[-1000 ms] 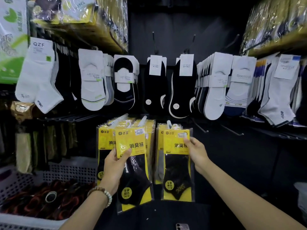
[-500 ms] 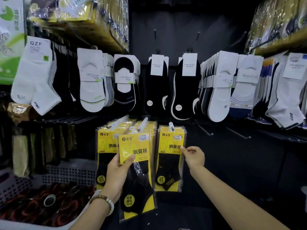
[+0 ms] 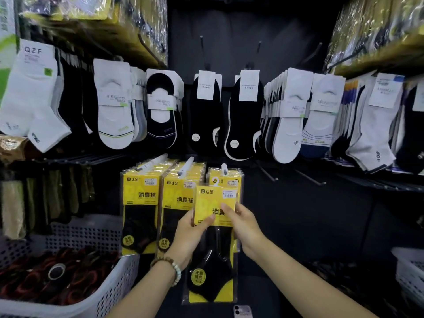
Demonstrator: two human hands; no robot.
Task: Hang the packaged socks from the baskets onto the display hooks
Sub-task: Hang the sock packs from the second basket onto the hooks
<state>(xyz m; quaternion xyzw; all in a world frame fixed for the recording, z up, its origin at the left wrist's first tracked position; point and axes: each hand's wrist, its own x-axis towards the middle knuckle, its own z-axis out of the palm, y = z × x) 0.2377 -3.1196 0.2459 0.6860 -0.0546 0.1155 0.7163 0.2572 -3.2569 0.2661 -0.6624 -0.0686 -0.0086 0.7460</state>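
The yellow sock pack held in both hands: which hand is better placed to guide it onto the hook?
Right hand: it grips the yellow sock pack nearer its top, just under the rightmost hook. The left hand holds lower.

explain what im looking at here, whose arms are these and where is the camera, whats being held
There is no machine here. The camera sits on a person's head and looks forward and down, so the two arms reaching in from the bottom are that person's own. The wide lens bends the shelves at the edges.

The left hand, with a bead bracelet on the wrist, and the right hand hold one yellow sock pack together, black socks showing through its clear lower part. Its small hanger loop is at the top, just below the white-tipped display hook, which already carries a row of hanging yellow packs. The held pack does not look hung yet.

Two more hooks of the same packs hang to the left. Above them is a row of white and black socks. At lower left stands a white basket with dark goods.
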